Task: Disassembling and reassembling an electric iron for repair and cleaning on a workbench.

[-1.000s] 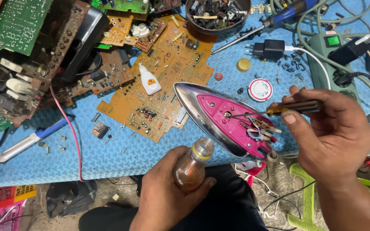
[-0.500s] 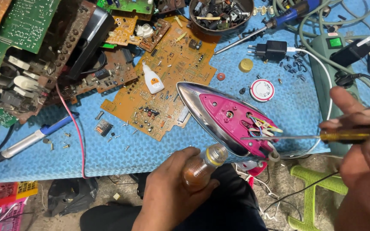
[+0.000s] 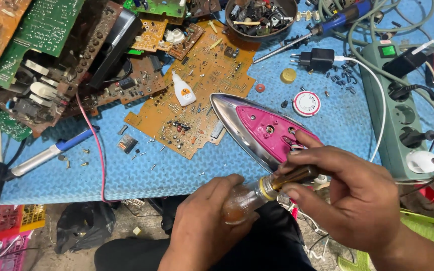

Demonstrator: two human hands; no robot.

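The blue tabletop carries a pink-and-chrome clothes iron at its near edge. Below it the right hand has its grip clamped on a brown tool handle, whose tip meets the small glass bottle that the left hand clasps

Two bare hands, left and right, no sleeves or rings, dark trousers.

Both hands meet low and close, left hand curled, right hand pinching.
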